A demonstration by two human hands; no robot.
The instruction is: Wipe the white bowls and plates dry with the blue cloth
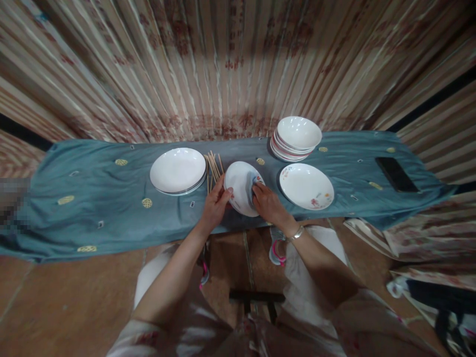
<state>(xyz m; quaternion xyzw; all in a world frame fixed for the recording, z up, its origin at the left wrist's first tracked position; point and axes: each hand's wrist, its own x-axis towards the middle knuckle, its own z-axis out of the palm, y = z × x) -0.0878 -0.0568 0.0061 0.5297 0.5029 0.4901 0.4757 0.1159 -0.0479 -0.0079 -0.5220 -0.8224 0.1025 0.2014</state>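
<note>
A small white plate point(238, 179) with a floral rim sits in front of me at the middle of the table. My left hand point(216, 201) grips its left edge, thumb on top and fingers below. Pressed to the plate's right part is a blue-grey cloth point(253, 191), bunched under the closed fingers of my right hand point(268, 201). To the left lies a stack of white plates point(178, 171), and several wooden chopsticks point(212, 167) lie between it and my left hand. Right of my right hand is a larger flower-patterned plate point(307, 186).
Behind the larger plate stands a stack of white bowls point(298, 133). A black phone point(396, 174) lies near the table's right end. The narrow table wears a teal cloth with yellow motifs point(111, 198). Pleated curtains point(230, 74) hang directly behind it.
</note>
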